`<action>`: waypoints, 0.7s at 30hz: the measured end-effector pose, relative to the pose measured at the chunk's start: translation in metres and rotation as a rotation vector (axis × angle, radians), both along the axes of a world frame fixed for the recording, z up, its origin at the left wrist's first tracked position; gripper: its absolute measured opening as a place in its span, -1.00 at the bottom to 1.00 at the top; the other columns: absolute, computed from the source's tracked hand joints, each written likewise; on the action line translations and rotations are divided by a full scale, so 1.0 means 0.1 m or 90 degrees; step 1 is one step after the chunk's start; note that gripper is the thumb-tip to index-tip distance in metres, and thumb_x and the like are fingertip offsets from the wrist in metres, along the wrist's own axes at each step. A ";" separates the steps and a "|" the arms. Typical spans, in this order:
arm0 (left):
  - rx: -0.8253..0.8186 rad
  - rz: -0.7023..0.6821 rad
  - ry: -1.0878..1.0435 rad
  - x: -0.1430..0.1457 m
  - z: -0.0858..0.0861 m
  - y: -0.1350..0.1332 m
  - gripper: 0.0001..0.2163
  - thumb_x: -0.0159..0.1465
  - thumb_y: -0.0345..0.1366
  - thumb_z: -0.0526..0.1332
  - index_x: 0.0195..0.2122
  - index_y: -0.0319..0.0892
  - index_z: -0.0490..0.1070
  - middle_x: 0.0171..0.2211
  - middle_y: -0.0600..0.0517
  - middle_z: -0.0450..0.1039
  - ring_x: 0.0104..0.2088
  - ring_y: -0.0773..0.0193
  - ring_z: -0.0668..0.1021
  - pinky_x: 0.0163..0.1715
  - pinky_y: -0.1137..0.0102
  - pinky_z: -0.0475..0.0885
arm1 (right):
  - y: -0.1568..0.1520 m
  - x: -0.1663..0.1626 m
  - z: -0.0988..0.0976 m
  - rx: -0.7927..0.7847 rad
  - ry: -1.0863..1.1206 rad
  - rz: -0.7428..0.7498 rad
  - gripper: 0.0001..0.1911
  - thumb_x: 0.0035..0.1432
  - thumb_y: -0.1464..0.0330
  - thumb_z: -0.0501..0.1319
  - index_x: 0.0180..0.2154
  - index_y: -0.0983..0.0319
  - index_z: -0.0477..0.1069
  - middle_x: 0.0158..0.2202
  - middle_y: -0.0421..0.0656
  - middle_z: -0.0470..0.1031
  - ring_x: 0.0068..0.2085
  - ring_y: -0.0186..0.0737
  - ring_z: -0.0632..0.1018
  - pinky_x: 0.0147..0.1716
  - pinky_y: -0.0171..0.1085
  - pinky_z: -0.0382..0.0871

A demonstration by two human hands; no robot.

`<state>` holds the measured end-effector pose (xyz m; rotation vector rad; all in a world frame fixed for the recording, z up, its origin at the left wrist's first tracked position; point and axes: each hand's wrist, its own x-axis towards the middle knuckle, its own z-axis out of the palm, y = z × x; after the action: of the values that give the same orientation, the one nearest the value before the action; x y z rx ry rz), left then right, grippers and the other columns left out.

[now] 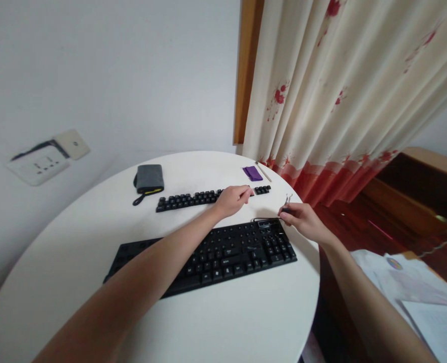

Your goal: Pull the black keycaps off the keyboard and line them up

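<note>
A black keyboard (231, 254) lies across the round white table, its left part covered by my left forearm. Behind it, loose black keycaps (187, 200) stand in rows, with a small group at the right end. My left hand (234, 199) is over the right part of these rows, its fingers curled closed; whatever they hold is hidden. Beyond the keyboard's top right corner, my right hand (301, 220) grips a keycap puller (287, 203), dark-handled, its two thin wire prongs pointing up and away. A thin black cable (263, 219) runs beside that hand.
A grey cloth (150, 177) with a black loop lies folded at the back left. A purple cloth (252, 173) and a thin brush-like stick (264, 172) are at the back right. The table edge (319, 269) curves below my right wrist; papers (408, 282) lie beyond it.
</note>
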<state>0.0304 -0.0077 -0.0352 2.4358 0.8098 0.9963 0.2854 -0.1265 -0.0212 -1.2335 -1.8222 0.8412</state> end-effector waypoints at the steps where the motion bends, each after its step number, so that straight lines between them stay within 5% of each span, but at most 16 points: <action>1: 0.001 0.000 0.000 0.00 0.00 0.00 -0.71 0.43 -0.29 0.02 -0.30 -0.16 0.52 -0.44 0.09 0.56 -0.40 0.33 0.56 -0.31 0.43 0.37 | 0.01 0.00 0.01 -0.021 -0.008 0.018 -0.64 0.25 0.10 0.25 -0.41 0.26 0.45 -0.52 -0.22 0.35 -0.45 -0.30 0.33 -0.42 -0.29 0.21; 11: -0.006 0.004 0.004 0.00 0.01 0.00 -0.72 0.42 -0.30 0.02 -0.28 -0.16 0.52 -0.44 0.09 0.56 -0.41 0.33 0.56 -0.31 0.43 0.36 | 0.03 0.06 0.13 -0.179 -0.023 0.129 -0.53 0.19 0.00 0.28 -0.39 0.31 0.51 -0.55 -0.21 0.36 -0.48 -0.31 0.36 -0.42 -0.29 0.24; 21: -0.007 0.006 0.005 0.00 0.02 -0.01 -0.72 0.42 -0.27 0.02 -0.26 -0.16 0.53 -0.45 0.09 0.56 -0.44 0.34 0.54 -0.34 0.43 0.35 | -0.15 0.01 0.00 -0.081 -0.068 0.056 -0.57 0.30 0.04 0.16 -0.38 0.26 0.47 -0.50 -0.20 0.39 -0.46 -0.29 0.38 -0.44 -0.30 0.28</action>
<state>0.0299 -0.0082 -0.0335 2.4296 0.8280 0.9843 0.2861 -0.1414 -0.0213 -1.3070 -1.9455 0.9694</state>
